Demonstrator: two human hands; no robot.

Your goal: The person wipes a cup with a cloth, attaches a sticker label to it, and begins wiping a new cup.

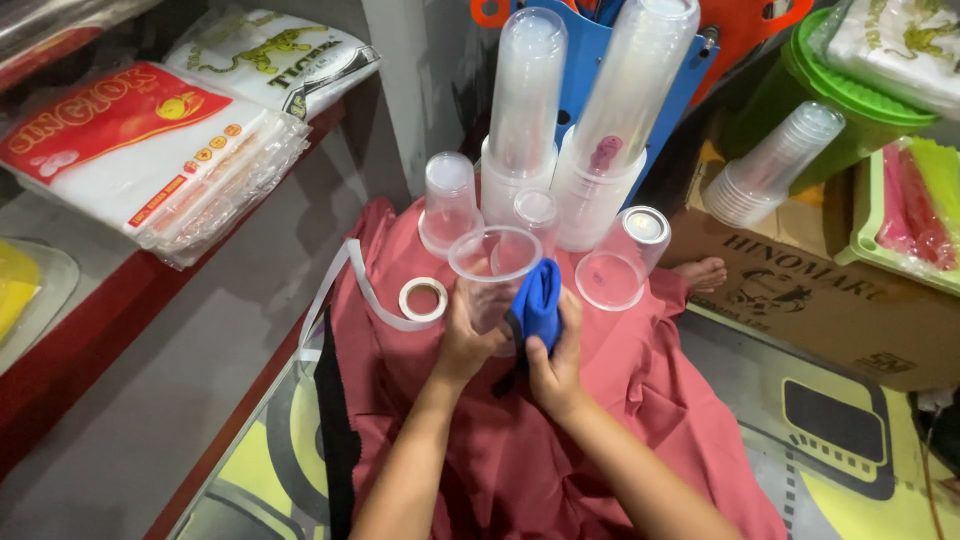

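A clear plastic cup [494,262] is gripped by my left hand [466,338] around its lower wall, mouth tilted toward me. My right hand [556,362] presses a blue cloth [540,300] against the cup's right side. Both hands sit over my lap, which is covered in red fabric [520,440]. Just beyond the held cup stand several more clear cups: one upside down [448,200], a small one [537,212] behind it, and one lying tilted [625,258] to the right.
Two tall stacks of clear cups [575,120] rise behind. A tape roll [423,298] with a loose strip lies left. Packets of plastic bags [150,140] rest on a shelf at left. A cardboard box [830,290], green bin [830,110] and another cup stack [770,165] are at right.
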